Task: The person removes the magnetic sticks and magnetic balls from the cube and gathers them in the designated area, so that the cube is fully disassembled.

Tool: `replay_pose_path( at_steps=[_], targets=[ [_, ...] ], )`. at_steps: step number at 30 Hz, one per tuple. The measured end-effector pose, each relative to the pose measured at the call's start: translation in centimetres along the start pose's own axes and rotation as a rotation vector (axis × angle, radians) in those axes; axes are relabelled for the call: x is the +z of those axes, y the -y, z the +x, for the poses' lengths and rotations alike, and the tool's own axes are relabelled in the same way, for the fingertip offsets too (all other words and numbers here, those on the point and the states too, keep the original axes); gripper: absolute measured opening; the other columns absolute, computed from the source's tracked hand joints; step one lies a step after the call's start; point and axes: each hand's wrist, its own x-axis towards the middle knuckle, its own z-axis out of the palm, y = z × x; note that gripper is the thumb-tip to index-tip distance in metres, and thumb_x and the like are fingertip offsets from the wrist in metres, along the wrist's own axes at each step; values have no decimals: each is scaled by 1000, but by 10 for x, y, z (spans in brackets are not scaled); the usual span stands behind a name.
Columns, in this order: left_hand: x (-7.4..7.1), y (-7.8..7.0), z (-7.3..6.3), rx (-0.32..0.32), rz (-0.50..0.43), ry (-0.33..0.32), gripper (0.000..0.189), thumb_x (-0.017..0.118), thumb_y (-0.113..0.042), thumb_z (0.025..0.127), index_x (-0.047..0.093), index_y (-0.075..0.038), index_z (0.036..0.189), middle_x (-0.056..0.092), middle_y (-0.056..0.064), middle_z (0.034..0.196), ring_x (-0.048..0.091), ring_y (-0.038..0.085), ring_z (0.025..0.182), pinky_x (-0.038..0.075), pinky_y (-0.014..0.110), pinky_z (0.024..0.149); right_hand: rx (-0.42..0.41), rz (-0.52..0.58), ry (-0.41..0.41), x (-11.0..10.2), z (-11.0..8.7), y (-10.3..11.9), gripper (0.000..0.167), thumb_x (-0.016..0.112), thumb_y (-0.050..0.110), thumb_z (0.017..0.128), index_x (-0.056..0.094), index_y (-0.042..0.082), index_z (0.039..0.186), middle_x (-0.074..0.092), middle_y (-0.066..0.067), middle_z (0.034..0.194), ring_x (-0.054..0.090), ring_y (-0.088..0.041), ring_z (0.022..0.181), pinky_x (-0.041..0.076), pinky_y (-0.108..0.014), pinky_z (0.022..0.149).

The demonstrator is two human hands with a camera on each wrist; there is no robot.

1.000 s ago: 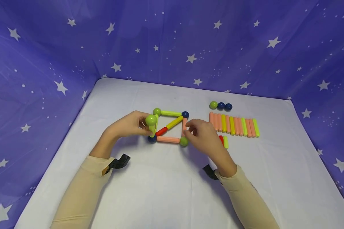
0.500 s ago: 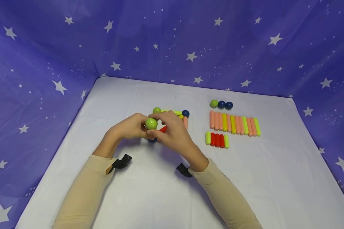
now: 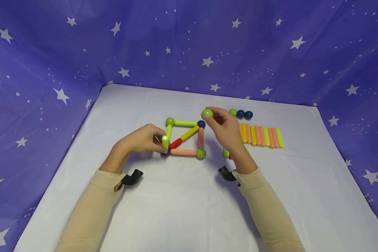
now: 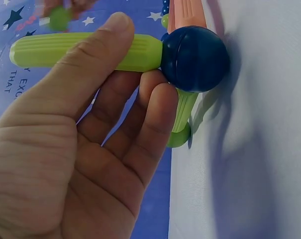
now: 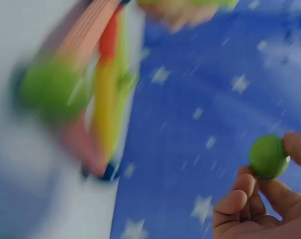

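- purple cloth (image 3: 163, 38) printed with white stars hangs as the backdrop.
- white-covered table (image 3: 173, 210) fills the lower part of the head view.
- beige sleeves (image 3: 88, 210) cover a person's two forearms, reaching in from the near side.
- right hand (image 3: 225, 129), raised, fingers parted only by the held green ball (image 3: 207, 114) they pinch.
- left hand (image 3: 141, 139), fingers drawn in around the upright green rod (image 3: 165, 142), pinching it.
- frame (image 3: 181, 140) of rods and balls, lying on the table between the hands: green rods on the far and left sides, pink on the near and right, yellow and red end to end along the diagonal.
- row of long rods (image 3: 260, 136), pink, yellow and green, right of the frame, partly behind the right hand.
- short rods (image 3: 225, 153), mostly hidden by the right arm.
- three balls (image 3: 240, 113) in a line, one green, two dark blue, beyond the long rods.
- dark blue ball (image 4: 195, 59), the frame's near left corner, touching the upright green rod's lower end.
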Motion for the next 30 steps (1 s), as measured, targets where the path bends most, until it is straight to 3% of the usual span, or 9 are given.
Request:
replay_pose_path(
  at_steps=[3,6,11,15,19,23,26,30],
  targets=[
    [-1,2,0,-14,9,-10,18,84,-4,74,72,-7,87,70,2,83,68,21,80,55,29,74,93,-168,-34,-26,12,-34,40,59,39,97,63,11,126,64,-6,101,55,-20,86,46,-29,71],
    [-2,1,-1,-25,11,-16,17,83,0,75,72,-5,87,70,3,82,68,24,79,56,30,74,202,-315,-37,-55,24,-55,48,52,45,99,59,10,131,62,-8,107,55,-23,93,47,-36,78],
    [-3,-15,-6,-23,4,-2,15,80,4,76,71,-1,87,69,6,81,67,28,79,56,32,73,339,-503,-4,-102,39,-81,52,45,40,103,49,2,138,54,-19,123,52,-33,107,45,-50,92],
    [-3,-28,-9,-19,-17,4,14,80,4,77,71,-1,87,70,7,82,67,27,80,55,31,74,418,-621,10,-131,47,-97,47,42,29,105,47,-5,137,49,-26,126,47,-39,107,42,-55,94],
    [-4,-28,-9,-24,-25,-4,15,80,4,76,71,-2,87,69,7,82,67,25,79,55,30,74,562,-695,32,-145,56,-113,48,43,26,104,46,-10,136,49,-29,128,46,-42,108,41,-56,97],
    [-3,-13,-5,-45,-20,-8,16,80,4,76,71,-2,87,70,6,82,68,26,80,56,31,74,690,-745,78,-149,64,-126,50,47,23,102,44,-12,137,48,-31,130,47,-43,109,40,-56,100],
    [-2,-1,-1,-49,-13,-9,17,81,2,76,71,-4,88,70,4,83,68,25,81,56,31,74,716,-777,115,-150,69,-133,46,49,18,100,47,-13,134,50,-31,126,49,-42,105,41,-55,99],
    [-3,6,1,-32,-10,-5,17,83,-3,75,72,-8,88,70,1,83,68,20,80,55,30,74,685,-817,145,-151,75,-138,46,50,15,98,47,-13,134,50,-32,126,48,-43,104,40,-55,99]
  ],
)
